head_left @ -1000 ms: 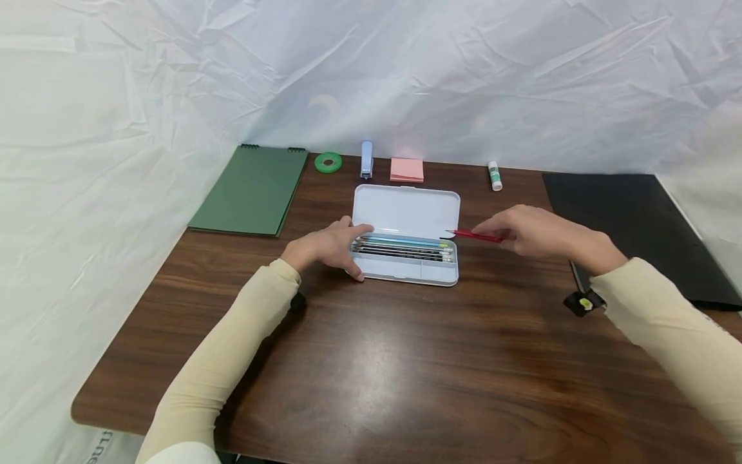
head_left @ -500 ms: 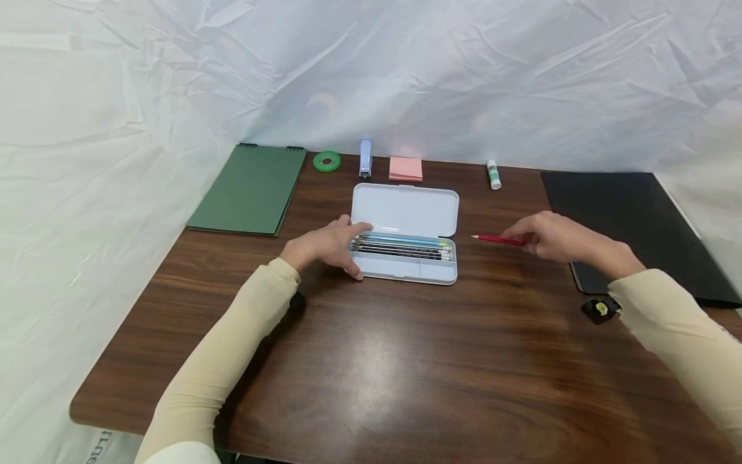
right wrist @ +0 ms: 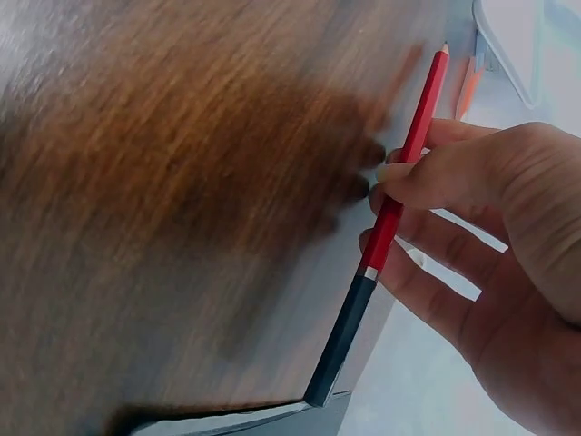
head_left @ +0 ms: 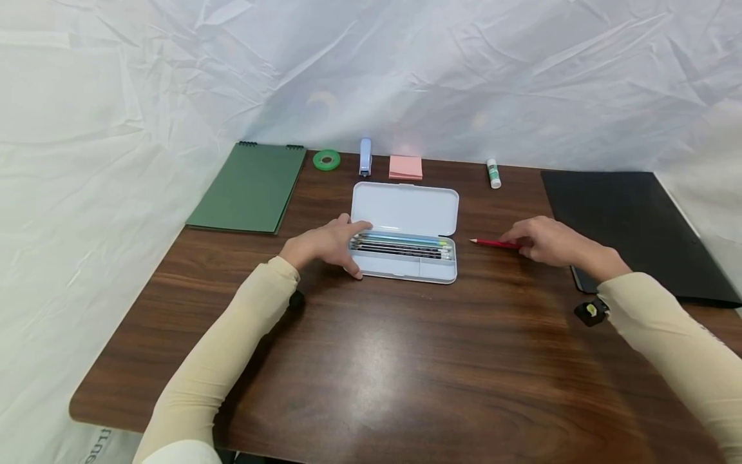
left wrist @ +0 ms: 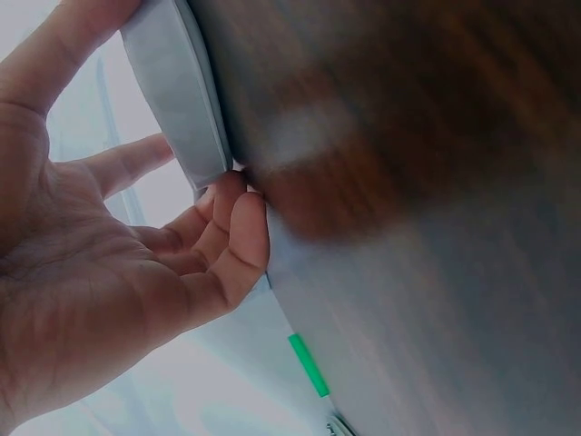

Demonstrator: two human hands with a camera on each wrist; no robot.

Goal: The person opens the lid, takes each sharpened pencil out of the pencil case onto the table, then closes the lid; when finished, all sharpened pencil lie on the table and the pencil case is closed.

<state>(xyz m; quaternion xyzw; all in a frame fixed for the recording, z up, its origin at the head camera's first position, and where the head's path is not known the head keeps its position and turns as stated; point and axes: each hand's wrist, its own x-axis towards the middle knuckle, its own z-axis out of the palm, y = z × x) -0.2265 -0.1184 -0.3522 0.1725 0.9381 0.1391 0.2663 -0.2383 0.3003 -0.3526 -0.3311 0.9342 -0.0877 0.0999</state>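
Pencil [head_left: 493, 243], red with a dark end, is clamped between the thumb and fingers of the right grip [head_left: 540, 241], to the right of an open case [head_left: 385, 264] and a little apart from it. Its sharp point faces the case, and it lies nearly level at the tabletop [head_left: 371, 361]; from where I stand I cannot tell whether it rests there or is held just above. The left grip [head_left: 329, 245] is clamped on the case's left end, thumb at the near edge and forefinger by the hinge, which should keep it from sliding. In the long rear compartment, other pencils [head_left: 400, 248], blue and black, lie side by side; the lid [head_left: 406, 209] is folded back behind them. I take the step in hand to be laying the red one down. To do it well, I would bring its full length to the tabletop before the fingers part, then loosen them gently so it does not roll. The point looks fragile and should not knock anything. The right wrist crosses the edge of a black folder [head_left: 632, 232], so brushing that is worth avoiding.
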